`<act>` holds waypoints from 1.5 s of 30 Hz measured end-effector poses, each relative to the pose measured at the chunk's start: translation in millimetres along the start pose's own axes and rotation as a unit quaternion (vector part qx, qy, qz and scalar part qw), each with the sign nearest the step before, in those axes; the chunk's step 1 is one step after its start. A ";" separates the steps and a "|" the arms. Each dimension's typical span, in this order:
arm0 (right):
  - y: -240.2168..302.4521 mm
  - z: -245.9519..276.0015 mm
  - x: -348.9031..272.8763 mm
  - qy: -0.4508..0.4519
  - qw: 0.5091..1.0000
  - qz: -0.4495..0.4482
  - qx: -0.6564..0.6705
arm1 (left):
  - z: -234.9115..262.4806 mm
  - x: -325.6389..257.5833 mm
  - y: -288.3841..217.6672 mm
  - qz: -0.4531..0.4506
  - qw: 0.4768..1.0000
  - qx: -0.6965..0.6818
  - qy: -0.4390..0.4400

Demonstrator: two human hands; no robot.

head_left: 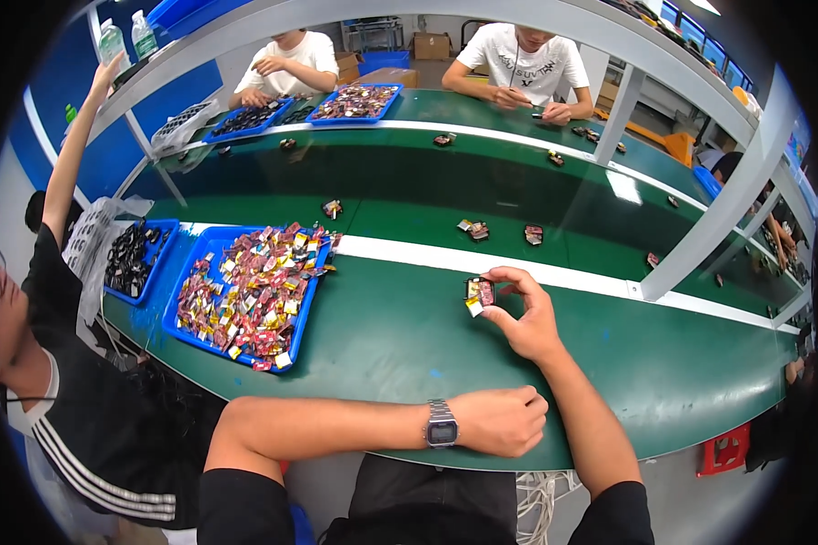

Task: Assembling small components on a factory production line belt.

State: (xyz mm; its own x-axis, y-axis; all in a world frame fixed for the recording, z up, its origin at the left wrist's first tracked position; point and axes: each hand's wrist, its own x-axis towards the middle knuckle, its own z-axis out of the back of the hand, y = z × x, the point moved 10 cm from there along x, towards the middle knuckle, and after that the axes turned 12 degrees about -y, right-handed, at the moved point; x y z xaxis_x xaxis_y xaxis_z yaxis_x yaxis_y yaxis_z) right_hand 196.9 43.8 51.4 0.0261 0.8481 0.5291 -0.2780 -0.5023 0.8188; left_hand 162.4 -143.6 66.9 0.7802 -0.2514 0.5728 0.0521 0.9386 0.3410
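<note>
In my right hand (529, 320), a small red circuit board in a black casing (482, 292) is pinched between thumb and fingers, above the near green bench (382, 327). A yellow-and-white piece hangs at the board's lower left. My left hand (500, 422), with a watch on its wrist, lies curled at the bench's near edge; its palm side is hidden, so what it holds, if anything, does not show. To the left, a blue tray (314, 300) is heaped with red boards with yellow-and-white pieces.
A second blue tray (141, 295) holds black parts. Beyond a white rail (482, 263) runs a green strip with scattered boards (533, 234). Metal posts (727, 218) rise at right. One person (82, 381) reaches toward bottles on the left; two others sit opposite.
</note>
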 end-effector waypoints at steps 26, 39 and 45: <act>46.1 -18.7 -9.4 -0.027 0.949 0.221 -0.221 | -45.6 -180.1 170.6 0.661 0.397 -0.590 -0.240; 29.0 -24.4 -6.4 0.029 0.968 0.165 -0.187 | -50.7 -180.6 169.4 0.670 0.425 -0.562 -0.235; 29.9 -23.4 -6.9 0.025 0.964 0.182 -0.194 | -47.1 -172.6 167.2 0.635 0.417 -0.612 -0.221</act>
State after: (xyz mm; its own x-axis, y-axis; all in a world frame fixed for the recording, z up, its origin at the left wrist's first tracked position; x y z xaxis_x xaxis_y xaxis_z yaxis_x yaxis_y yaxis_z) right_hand 165.9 27.0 67.0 -0.1844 0.6400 0.7460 -0.5977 -0.6755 0.4318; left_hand 65.8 67.9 -10.1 0.4856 0.8668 -0.1138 0.2620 -0.2685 -0.9270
